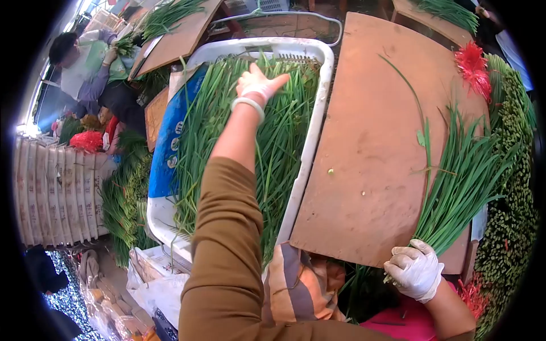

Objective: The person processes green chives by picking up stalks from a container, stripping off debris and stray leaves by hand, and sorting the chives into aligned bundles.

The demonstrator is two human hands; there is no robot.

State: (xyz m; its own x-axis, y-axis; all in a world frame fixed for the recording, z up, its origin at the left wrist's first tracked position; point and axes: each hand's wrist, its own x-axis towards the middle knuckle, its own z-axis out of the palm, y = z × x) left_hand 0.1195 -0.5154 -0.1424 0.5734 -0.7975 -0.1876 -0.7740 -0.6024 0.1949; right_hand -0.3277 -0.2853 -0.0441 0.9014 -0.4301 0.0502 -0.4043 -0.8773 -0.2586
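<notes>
Green leaves (455,184) are filling my right grip (416,270); my left grip (256,88), released, is hovering over the crate (326,74), probably for gathering, needing a pinch.

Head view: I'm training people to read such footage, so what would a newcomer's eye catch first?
Probably the white tub packed with long green leaves, mid-picture, the left hand spread over its far part. Next, the green bunch in the gloved right hand, over the brown board's right side. A bright red tuft stands out at upper right.
</notes>
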